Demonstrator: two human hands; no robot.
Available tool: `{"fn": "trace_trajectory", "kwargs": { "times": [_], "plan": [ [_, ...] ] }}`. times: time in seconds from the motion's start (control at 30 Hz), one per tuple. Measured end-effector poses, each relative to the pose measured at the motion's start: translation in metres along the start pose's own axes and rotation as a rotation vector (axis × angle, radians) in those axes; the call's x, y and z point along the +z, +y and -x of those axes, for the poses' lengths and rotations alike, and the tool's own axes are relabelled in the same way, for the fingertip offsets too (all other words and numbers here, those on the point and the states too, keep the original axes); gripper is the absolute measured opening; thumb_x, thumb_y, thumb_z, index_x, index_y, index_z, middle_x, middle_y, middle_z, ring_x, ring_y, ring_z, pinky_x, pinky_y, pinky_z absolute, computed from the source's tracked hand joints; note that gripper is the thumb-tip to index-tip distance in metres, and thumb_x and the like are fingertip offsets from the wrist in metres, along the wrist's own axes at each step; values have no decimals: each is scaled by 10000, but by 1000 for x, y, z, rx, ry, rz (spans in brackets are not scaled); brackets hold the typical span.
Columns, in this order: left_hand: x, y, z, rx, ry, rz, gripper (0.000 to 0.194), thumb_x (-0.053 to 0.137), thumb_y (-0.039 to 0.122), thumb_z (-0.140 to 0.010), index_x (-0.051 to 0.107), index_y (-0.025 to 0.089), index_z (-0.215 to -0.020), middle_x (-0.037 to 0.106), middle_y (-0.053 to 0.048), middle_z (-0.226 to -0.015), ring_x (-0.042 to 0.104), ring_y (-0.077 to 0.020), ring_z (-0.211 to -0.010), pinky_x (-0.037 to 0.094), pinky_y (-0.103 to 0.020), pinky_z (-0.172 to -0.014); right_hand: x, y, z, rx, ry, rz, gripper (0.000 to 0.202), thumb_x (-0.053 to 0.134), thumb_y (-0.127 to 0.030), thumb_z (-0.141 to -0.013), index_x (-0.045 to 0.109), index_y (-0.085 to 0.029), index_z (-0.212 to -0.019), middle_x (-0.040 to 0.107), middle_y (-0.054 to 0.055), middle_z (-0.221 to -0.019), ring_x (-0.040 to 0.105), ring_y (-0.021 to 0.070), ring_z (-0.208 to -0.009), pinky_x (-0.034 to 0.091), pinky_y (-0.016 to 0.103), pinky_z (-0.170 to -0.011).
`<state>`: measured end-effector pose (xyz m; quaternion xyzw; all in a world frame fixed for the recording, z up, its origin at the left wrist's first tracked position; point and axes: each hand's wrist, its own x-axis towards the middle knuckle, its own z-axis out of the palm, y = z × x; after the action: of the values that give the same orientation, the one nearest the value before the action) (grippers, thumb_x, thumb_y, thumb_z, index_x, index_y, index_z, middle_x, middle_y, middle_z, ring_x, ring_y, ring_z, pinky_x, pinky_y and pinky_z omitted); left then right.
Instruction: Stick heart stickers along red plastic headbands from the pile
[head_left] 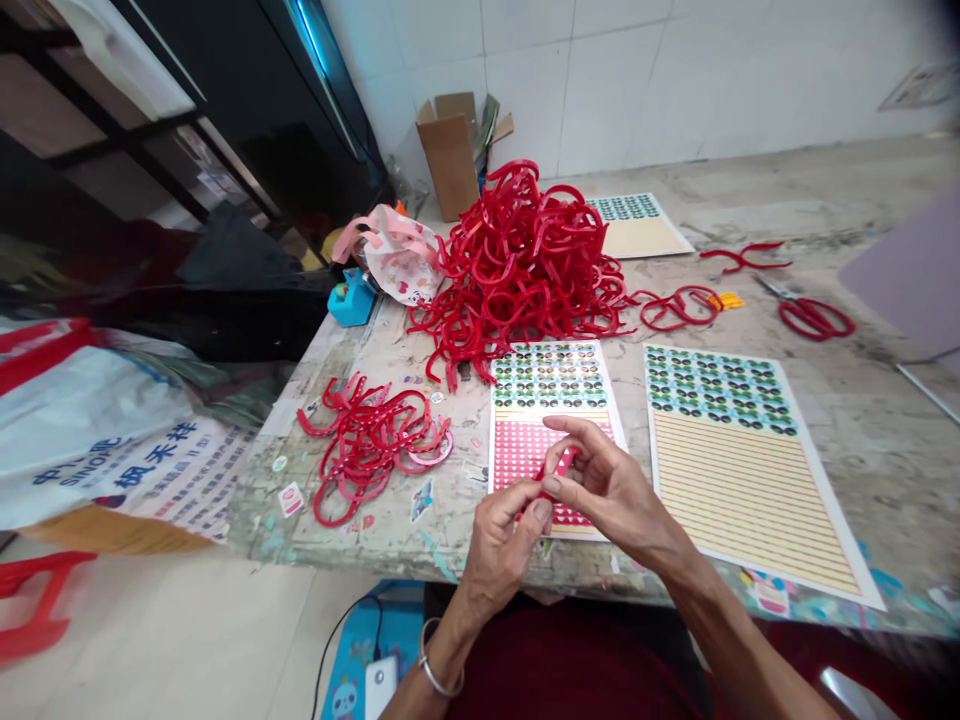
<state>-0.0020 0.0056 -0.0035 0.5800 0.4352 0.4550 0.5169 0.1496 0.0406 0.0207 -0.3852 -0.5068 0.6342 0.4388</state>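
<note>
My left hand [504, 545] and my right hand [622, 495] meet over the front of the table. Between them, both pinch a small curved red band [568, 461] with white marks on it; fingers hide part of it. Beneath my hands lies a sticker sheet [551, 375] with rows of green and black motifs at its top and pink-red rows of small white shapes below. To the left is a small heap of red bands [379, 440], some with white dots. A large tangled pile of plain red bands [525, 265] rises behind the sheet.
Right of my hands lies another sheet [750, 490], mostly bare striped backing. Red-handled scissors [814, 317] and loose red bands [679, 308] are farther right. A cardboard box [448, 160], blue tape dispenser [351, 298] and patterned pouch [401, 255] stand toward the back left.
</note>
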Motion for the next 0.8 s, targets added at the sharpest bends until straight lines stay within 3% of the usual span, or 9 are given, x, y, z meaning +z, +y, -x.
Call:
{"fn": "trace_trajectory", "kwargs": {
  "times": [0.13,0.33,0.5,0.63,0.8],
  "plan": [
    [0,0,0,-85,2,172,244,455,286,-903,634,124,-869,456,32,-568,408,-77,-544,329,-214,-565,-7,-4,1,12,-44,-96,448,598,-266,-835,399,-251,-1235,553,23,-948,566,113,-776,516,265,-695],
    [4,14,-2,-186,-45,225,353,384,309,-932,671,104,-921,485,3,-598,425,-96,-583,357,-243,-628,-22,6,-4,106,66,-96,238,573,-337,-852,582,-189,-1038,597,-7,-706,601,93,-609,536,247,-632],
    [5,23,-6,-240,-177,413,385,337,279,-931,576,85,-1161,594,-53,-707,496,-136,-650,400,-290,-677,-27,20,-11,159,86,-172,255,606,-372,-821,614,-189,-999,607,-19,-645,613,97,-580,539,239,-609],
    [1,19,-6,-206,-235,306,352,440,273,-902,573,84,-1168,607,-41,-687,491,-117,-611,403,-262,-638,-32,20,-11,145,53,-154,247,598,-371,-827,618,-193,-997,627,-6,-718,599,84,-590,538,224,-591],
    [-4,12,-1,-102,-227,93,268,475,249,-882,651,137,-1050,595,-13,-652,506,-107,-602,406,-252,-657,-42,3,-8,115,-65,6,231,592,-358,-834,615,-176,-975,661,36,-833,621,96,-636,544,232,-608]
  ]
}}
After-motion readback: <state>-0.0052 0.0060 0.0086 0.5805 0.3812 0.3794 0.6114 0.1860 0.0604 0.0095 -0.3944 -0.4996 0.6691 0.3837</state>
